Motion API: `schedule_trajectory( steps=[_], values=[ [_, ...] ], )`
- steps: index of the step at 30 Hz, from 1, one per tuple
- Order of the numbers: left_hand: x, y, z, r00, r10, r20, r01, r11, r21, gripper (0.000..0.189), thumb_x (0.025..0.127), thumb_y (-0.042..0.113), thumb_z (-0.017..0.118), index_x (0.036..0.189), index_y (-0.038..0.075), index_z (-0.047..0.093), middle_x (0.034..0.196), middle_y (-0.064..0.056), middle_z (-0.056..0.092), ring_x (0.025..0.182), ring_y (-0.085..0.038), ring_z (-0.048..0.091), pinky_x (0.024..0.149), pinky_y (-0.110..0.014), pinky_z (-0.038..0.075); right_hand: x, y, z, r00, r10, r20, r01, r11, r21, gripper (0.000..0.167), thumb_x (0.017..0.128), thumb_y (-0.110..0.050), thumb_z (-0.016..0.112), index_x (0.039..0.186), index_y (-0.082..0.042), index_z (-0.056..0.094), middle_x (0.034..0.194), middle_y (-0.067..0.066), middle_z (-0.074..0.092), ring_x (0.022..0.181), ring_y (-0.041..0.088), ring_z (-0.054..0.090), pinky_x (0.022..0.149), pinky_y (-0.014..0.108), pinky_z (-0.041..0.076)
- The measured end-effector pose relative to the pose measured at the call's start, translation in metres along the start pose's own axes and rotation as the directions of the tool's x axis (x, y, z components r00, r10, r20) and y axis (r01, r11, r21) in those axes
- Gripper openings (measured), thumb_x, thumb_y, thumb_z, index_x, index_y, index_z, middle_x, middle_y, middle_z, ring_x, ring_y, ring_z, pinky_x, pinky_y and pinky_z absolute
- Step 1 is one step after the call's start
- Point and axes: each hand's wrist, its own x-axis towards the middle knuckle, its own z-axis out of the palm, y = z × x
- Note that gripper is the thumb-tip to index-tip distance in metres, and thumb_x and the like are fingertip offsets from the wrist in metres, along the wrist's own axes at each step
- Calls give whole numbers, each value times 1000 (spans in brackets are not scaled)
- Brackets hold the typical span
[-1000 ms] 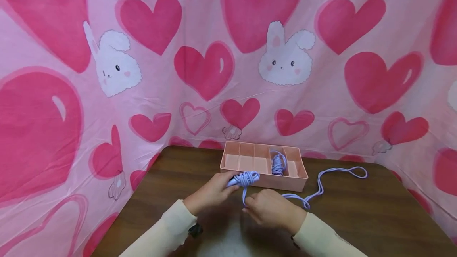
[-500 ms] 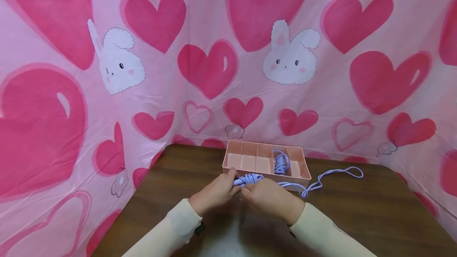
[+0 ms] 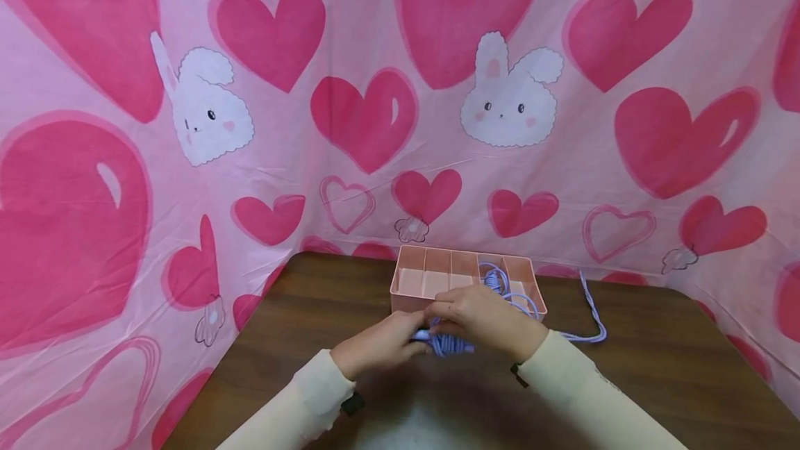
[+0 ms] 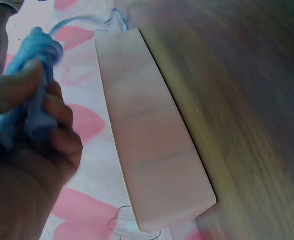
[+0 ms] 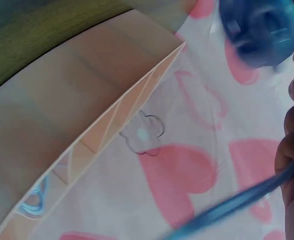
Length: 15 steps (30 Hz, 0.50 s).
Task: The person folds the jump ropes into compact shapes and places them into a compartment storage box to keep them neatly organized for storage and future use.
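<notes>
My left hand grips one end of a wound bundle of lavender cord. In the left wrist view, thumb and curled fingers close round the bundle, with a smooth, rounded end sticking out below the thumb. My right hand is just above the bundle, partly covering it in the head view. A free stretch of cord runs taut out of its curled fingers in the right wrist view. Beyond that hand the doubled cord tail bends over the table on the right.
Behind the hands stands a pink divided box. One compartment right of its middle holds another wound lavender cord. The brown wooden table meets a pink heart-print cloth at the back.
My right hand has risen from below the bundle to above it, drawing cord along. The bundle has dropped slightly and tilted. The loose tail has been pulled in and its looped shape has changed.
</notes>
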Motion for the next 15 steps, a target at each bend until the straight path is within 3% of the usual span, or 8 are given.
schedule_trajectory(
  steps=[6, 11, 15],
  values=[
    [-3, -3, -5, 999, 25, 44, -25, 1000, 1, 25, 92, 20, 69, 112, 15, 55, 95, 10, 60, 80, -2, 56, 74, -18, 49, -7, 15, 1, 996, 84, 15, -85, 985, 147, 14, 90, -26, 71, 103, -22, 71, 90, -16, 61, 79, -2, 55, 77, 15, 47],
    [-3, -1, -6, 993, 93, 71, -92, 996, -12, 21, 91, 19, 69, 108, 14, 56, 91, 10, 59, 76, -2, 54, 72, -16, 48, -10, 27, 7, 995, 99, 13, -100, 970, 222, 6, 93, -28, 67, 95, -23, 70, 84, -17, 57, 74, -2, 53, 73, 13, 44],
    [-4, 1, -3, 986, 167, 29, -164, 983, -79, 16, 91, 16, 70, 103, 13, 60, 87, 11, 59, 74, 0, 52, 70, -16, 47, -17, 33, 19, 987, 156, 36, -160, 932, 327, 10, 96, -25, 63, 88, -24, 68, 81, -16, 58, 73, 0, 54, 70, 16, 46]
  ],
)
